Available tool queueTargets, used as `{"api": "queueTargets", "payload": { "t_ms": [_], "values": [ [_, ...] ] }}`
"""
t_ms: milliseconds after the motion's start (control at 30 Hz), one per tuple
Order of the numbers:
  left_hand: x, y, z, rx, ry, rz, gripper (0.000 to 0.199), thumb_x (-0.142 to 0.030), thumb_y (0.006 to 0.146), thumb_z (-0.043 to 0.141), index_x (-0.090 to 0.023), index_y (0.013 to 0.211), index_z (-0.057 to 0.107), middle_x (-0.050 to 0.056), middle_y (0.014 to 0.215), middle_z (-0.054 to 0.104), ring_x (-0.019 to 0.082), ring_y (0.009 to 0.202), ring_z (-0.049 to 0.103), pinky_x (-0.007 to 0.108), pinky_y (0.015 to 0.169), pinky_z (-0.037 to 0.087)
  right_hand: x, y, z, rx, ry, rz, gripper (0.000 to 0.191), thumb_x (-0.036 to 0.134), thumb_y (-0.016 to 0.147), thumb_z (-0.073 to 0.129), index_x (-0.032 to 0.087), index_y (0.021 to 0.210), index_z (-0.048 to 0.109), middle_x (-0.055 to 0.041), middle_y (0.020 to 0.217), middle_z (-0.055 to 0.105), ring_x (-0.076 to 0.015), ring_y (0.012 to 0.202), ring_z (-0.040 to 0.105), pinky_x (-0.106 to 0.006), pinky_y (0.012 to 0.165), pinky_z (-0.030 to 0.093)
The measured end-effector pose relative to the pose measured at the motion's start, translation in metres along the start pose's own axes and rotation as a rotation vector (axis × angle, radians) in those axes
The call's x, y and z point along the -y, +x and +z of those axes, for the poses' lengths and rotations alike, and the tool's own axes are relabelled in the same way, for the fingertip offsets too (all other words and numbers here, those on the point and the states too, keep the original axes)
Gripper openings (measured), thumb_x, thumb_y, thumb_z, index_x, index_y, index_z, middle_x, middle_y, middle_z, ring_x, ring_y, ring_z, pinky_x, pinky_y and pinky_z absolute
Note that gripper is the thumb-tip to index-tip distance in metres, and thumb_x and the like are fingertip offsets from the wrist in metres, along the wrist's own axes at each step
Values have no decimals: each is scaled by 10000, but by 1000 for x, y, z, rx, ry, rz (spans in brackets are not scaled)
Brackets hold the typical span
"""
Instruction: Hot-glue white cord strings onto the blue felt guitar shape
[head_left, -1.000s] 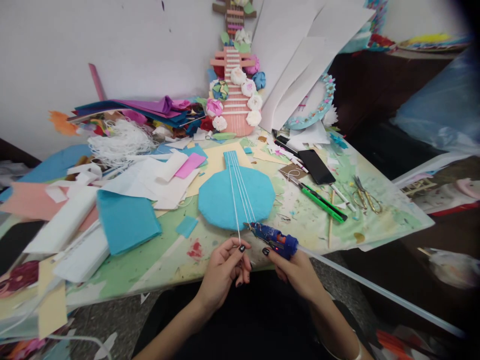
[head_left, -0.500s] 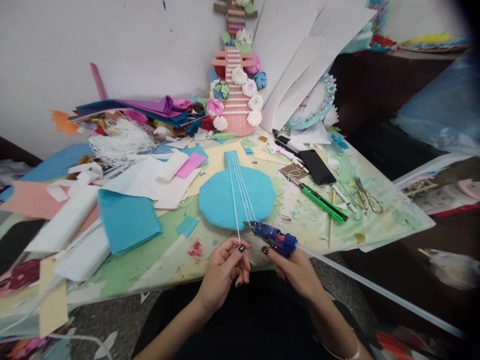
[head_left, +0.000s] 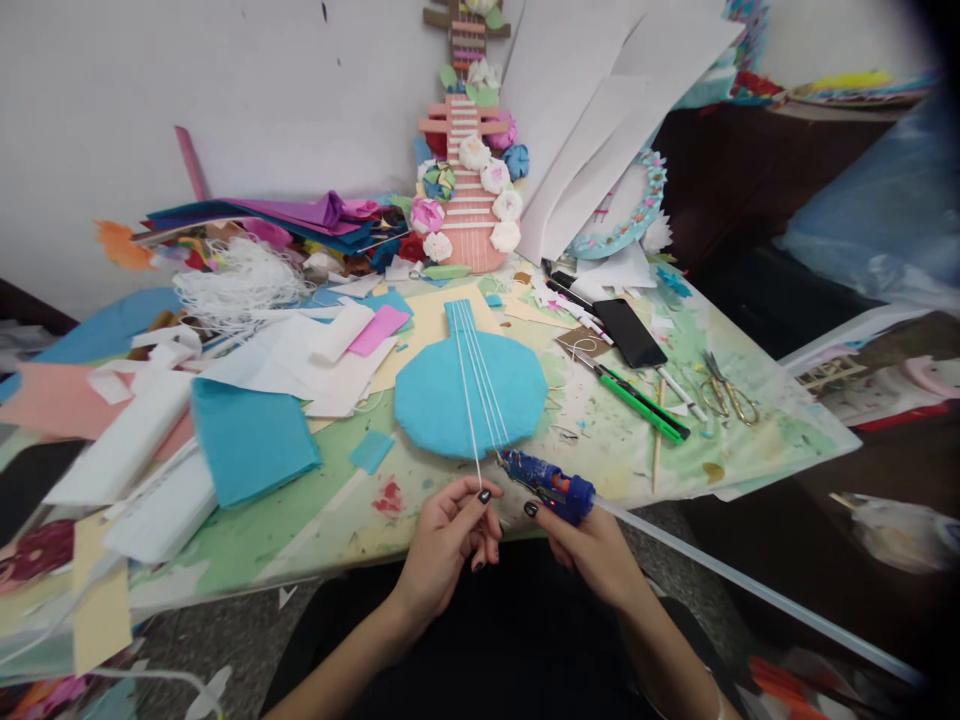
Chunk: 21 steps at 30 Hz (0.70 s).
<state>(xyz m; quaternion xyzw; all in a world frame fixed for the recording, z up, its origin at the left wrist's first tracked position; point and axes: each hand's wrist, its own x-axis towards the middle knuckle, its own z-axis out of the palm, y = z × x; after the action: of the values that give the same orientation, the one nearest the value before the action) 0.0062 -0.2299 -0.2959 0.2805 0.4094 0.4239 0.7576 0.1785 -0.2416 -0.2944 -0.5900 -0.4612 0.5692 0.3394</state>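
Note:
A blue instrument-shaped craft piece (head_left: 435,395) lies flat near the table's front edge, its short neck pointing away from me. Several white strings run down its face. My left hand (head_left: 457,535) pinches the end of one white string (head_left: 474,440) between thumb and finger, pulling it straight past the lower edge. Wrapped in my right hand (head_left: 592,550) is a blue hot glue gun (head_left: 551,485) with a small red light lit. Its nozzle sits close to the craft's lower edge; whether it touches cannot be made out. A long glue stick (head_left: 735,575) trails from its back.
To the right lie a green utility knife (head_left: 643,405), a black phone (head_left: 630,333) and scissors (head_left: 726,388). Folded blue paper (head_left: 255,440), white paper and a tangle of white string (head_left: 240,285) cover the left. A pink flower-covered guitar craft (head_left: 476,215) leans against the wall.
The glue gun's nozzle has drawn slightly down and away from the craft's lower edge. My left hand keeps the string taut. The whole view has shifted a little.

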Motion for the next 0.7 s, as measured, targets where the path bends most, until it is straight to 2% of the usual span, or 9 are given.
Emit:
{"api": "queueTargets", "payload": {
  "t_ms": [267, 533, 700],
  "values": [
    [2, -2, 0, -10, 32, 65, 271, -374, 816, 643, -120, 894, 593, -6, 593, 593, 66, 415, 538, 125, 355, 323, -3, -2, 0, 15, 31, -17, 322, 482, 784, 604, 184, 752, 487, 97, 439, 327, -61, 389, 283, -194, 371, 192],
    [2, -4, -1, -33, 30, 71, 266, -367, 817, 642, -118, 891, 583, -8, 594, 591, 67, 418, 538, 125, 361, 334, 1, -2, 1, 0, -14, -20, 314, 481, 783, 593, 191, 729, 484, 92, 423, 339, -68, 382, 293, -206, 374, 193],
    [2, -4, -1, -33, 29, 73, 273, -376, 819, 639, -118, 889, 585, -9, 598, 589, 67, 419, 538, 126, 360, 329, 1, 3, 0, -14, -48, -70, 318, 469, 806, 568, 196, 675, 472, 78, 421, 364, -74, 381, 319, -212, 380, 226]
  ]
}}
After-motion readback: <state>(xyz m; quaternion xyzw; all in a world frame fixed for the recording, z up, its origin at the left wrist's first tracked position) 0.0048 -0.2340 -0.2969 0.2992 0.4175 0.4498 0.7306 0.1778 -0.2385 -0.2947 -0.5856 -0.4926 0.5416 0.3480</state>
